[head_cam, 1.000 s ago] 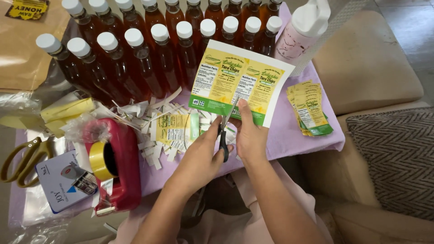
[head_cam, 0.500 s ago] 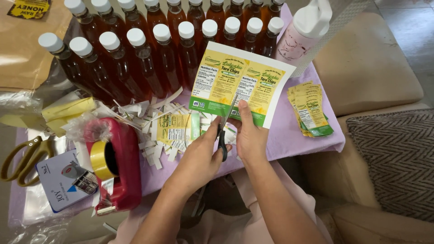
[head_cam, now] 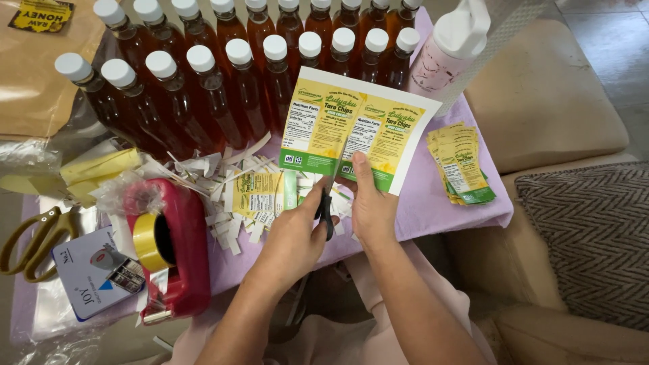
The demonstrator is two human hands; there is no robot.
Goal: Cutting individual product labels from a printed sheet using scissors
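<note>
My left hand [head_cam: 294,240] grips small black-handled scissors [head_cam: 327,215], blades pointing up into a printed sheet [head_cam: 358,128]. The sheet carries two yellow and green labels side by side, and the blades sit at the gap between them. My right hand [head_cam: 372,209] pinches the sheet's lower edge, thumb on the right label. Just left of my hands, cut labels [head_cam: 257,192] lie among white paper strips [head_cam: 223,165]. A stack of finished labels [head_cam: 463,165] rests to the right on the purple cloth [head_cam: 439,203].
Several amber bottles with white caps [head_cam: 203,88] stand in rows behind the sheet, beside a white and pink bottle [head_cam: 446,54]. A red tape dispenser [head_cam: 179,250], a small card [head_cam: 94,270] and olive-handled scissors [head_cam: 27,240] lie left. A grey cushion [head_cam: 588,230] is right.
The scissors have closed and slid lower under the sheet, so less blade shows. The sheet and both hands shifted only slightly.
</note>
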